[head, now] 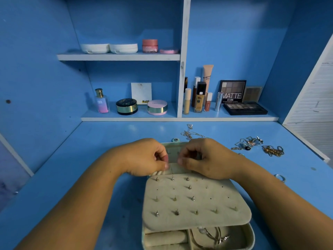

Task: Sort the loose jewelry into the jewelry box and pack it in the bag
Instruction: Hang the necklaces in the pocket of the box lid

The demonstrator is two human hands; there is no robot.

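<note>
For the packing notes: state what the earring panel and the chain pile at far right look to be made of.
Earring panel: cream, matte, soft-looking padding, likely velvet or suede-like fabric; its surface dimples round the posts. Chain pile: gold-coloured metal links with bright glints; solid or plated cannot be told.

Where your left hand (144,157) and right hand (207,157) pinch, the box (175,169) lining is cream; its outer shell shows pale green. Just below your grip, the cream panel (196,201) carries dark pinholes in regular rows, set with silver and gold studs (193,198). The desk (81,168) around your grip is plain blue. Right of your grip, the chains (273,151) are gold. Well beyond your grip:
- bottle (102,103): fades pink to purple, gold cap
- compact (126,106): black, gold band
- palette (232,91): black, brown squares, white lettering
</note>
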